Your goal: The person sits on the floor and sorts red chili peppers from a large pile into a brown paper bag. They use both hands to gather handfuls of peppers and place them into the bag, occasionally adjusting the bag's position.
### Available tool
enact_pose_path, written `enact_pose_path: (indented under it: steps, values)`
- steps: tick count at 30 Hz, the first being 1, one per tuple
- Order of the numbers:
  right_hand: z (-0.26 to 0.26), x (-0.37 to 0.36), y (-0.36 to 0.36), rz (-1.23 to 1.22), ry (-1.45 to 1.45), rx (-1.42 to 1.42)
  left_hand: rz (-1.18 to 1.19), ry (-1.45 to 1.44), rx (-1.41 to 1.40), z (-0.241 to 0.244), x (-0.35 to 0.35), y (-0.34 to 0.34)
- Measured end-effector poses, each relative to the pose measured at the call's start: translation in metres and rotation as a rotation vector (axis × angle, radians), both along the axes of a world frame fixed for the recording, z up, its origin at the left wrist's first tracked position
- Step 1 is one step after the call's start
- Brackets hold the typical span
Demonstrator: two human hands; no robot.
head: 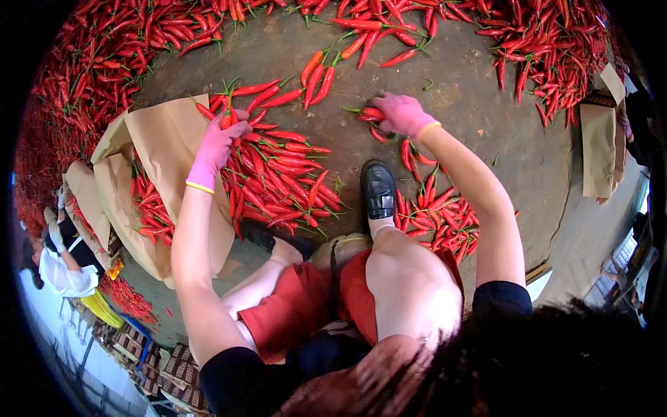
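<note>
My left hand (pixel 221 138), in a pink glove with a yellow cuff, holds red chili peppers by their bodies above a heap of red chili peppers (pixel 276 172). Beside that heap, a brown paper-lined container (pixel 172 130) has more peppers inside. My right hand (pixel 401 113), gloved the same way, is closed around a few red chili peppers (pixel 371 113) over the brown floor. Several loose peppers (pixel 318 83) lie between the two hands, farther out. A smaller pile of peppers (pixel 443 224) rests under my right forearm.
Large heaps of red peppers (pixel 104 57) line the far left, top and right (pixel 552 52). A person in a white top (pixel 68 271) is at the far left. Another paper-lined box (pixel 599 151) stands at right. My black shoe (pixel 379 190) is between the piles. Stacked crates (pixel 182 370) are lower left.
</note>
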State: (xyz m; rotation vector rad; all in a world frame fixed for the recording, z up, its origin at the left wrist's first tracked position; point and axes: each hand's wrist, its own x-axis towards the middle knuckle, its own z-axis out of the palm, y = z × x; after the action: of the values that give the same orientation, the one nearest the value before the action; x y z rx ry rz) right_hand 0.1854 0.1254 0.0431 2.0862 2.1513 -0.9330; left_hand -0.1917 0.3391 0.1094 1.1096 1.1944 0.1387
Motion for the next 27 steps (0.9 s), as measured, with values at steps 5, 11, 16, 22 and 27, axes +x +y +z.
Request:
enact_pose_path:
  steps: [5,11,16,22,27]
  values:
    - [0.026,0.002,-0.019,-0.404,0.174,-0.116,-0.862,0.342,0.987,-0.05,0.016,-0.038]
    - [0.009,-0.021,0.001,-0.271,0.097,0.145,-1.253,0.501,1.062,-0.049,0.043,-0.058]
    - [-0.013,-0.069,0.089,0.178,-0.21,0.561,-0.972,0.311,0.98,-0.036,0.029,-0.054]
    - [-0.007,-0.073,0.102,0.341,-0.176,0.589,-0.316,0.278,0.606,-0.002,0.009,-0.008]
    - [-0.005,-0.08,0.136,0.09,-0.314,0.399,-0.24,0.177,0.631,-0.028,0.086,0.03]
